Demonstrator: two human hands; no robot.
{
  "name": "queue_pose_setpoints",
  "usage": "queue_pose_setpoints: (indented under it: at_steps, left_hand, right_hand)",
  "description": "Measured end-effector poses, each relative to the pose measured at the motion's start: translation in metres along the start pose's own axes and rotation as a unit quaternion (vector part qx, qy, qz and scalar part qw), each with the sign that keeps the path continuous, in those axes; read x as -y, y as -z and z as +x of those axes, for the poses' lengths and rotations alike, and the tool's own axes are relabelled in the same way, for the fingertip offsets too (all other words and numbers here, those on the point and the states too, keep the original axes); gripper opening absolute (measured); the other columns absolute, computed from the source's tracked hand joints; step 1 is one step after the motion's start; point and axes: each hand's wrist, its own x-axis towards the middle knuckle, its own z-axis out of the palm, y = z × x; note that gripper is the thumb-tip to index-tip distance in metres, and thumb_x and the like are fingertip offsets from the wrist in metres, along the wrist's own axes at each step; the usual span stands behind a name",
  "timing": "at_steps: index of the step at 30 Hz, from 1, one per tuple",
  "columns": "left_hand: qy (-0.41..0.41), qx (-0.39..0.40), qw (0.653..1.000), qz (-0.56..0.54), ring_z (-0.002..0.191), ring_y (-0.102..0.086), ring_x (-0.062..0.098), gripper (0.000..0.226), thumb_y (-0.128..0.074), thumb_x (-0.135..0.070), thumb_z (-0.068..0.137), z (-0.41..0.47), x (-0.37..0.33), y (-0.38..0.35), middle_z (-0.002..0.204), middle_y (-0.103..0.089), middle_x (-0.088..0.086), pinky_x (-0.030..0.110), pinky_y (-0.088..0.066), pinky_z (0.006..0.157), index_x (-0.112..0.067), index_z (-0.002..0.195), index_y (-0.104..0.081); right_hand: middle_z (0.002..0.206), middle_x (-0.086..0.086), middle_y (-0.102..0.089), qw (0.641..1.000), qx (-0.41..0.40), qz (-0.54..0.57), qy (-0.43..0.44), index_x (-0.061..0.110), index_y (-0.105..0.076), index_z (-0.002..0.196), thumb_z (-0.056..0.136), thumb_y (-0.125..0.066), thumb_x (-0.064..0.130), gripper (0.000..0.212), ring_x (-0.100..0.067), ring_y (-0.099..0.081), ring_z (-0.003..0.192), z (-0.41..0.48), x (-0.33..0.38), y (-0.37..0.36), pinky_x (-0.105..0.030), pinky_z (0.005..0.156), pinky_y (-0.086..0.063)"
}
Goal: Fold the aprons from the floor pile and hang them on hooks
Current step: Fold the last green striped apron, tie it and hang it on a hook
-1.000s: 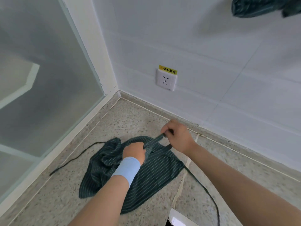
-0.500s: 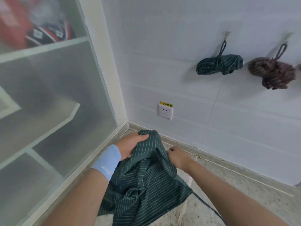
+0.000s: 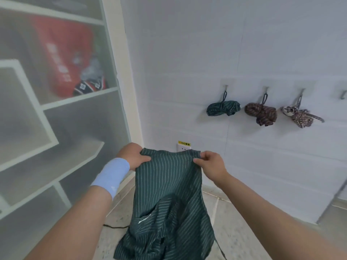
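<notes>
Left hand [image 3: 132, 156] and right hand [image 3: 210, 166] pinch green striped apron [image 3: 169, 194] top corners; it hangs below, under wall socket [image 3: 183, 147].

A dark green apron [image 3: 169, 194] of soft, matt woven cloth with thin pale pinstripes, creased and limp. At nine o'clock, a light blue wristband [image 3: 111, 176] of stretchy knit fabric. At ten o'clock, a frosted, translucent cabinet panel [image 3: 56, 119] in smooth white frames. At two o'clock, bundled cloth aprons [image 3: 261, 113] on small metal hooks [image 3: 226, 88] against a smooth, matt white wall [image 3: 187, 53]. At six o'clock, a speckled stone-like floor [image 3: 234, 231].
</notes>
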Motion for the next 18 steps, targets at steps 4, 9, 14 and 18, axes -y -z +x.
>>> queue_pose_setpoints:
  at_steps: [4, 9, 14, 18]
  left_hand:
    - [-0.062, -0.157, 0.985, -0.020, 0.076, -0.064, 0.024, 0.033, -0.059, -0.037, 0.095, -0.025, -0.022, 0.024, 0.081, -0.067, 0.006, 0.032, -0.045, 0.062, -0.008, 0.083, -0.065]
    - [-0.040, 0.213, 0.971, 0.097, 0.067, -0.070, 0.015, 0.011, -0.057, -0.023, 0.097, -0.081, -0.051, 0.075, 0.080, -0.074, -0.002, 0.027, -0.053, 0.057, -0.019, 0.097, -0.068]
    - [-0.115, 0.214, 0.958, -0.153, 0.083, -0.072, 0.023, 0.017, -0.059, -0.014, 0.097, -0.108, -0.053, 0.119, 0.097, -0.075, 0.013, 0.033, -0.058, 0.078, -0.007, 0.108, -0.070]
    - [-0.082, 0.073, 0.994, -0.021, 0.040, -0.038, 0.012, 0.023, -0.064, -0.025, 0.095, -0.091, -0.047, 0.113, 0.061, -0.047, 0.007, 0.022, -0.036, 0.043, -0.004, 0.104, -0.066]
  right_hand:
    - [0.066, 0.002, -0.049, 0.985, -0.052, -0.110, 0.120, 0.016, -0.047, 0.076, 0.092, -0.069, 0.019, 0.027, -0.013, -0.044, 0.056, -0.008, 0.050, 0.018, -0.022, 0.054, -0.038]
    - [0.090, -0.012, -0.073, 0.850, 0.500, -0.053, -0.157, 0.003, -0.061, 0.109, 0.098, -0.058, 0.009, 0.013, -0.019, -0.073, 0.072, -0.026, 0.111, 0.069, -0.030, 0.063, -0.061]
    - [0.109, -0.017, -0.069, 0.813, 0.566, 0.101, -0.093, -0.003, -0.056, 0.124, 0.089, -0.061, 0.010, 0.037, -0.022, -0.072, 0.092, -0.023, 0.134, 0.101, -0.034, 0.082, -0.060]
    - [0.078, -0.006, -0.068, 0.938, 0.323, -0.125, -0.029, 0.011, -0.058, 0.090, 0.087, -0.075, 0.018, 0.019, -0.016, -0.067, 0.064, -0.018, 0.130, 0.089, -0.029, 0.057, -0.058]
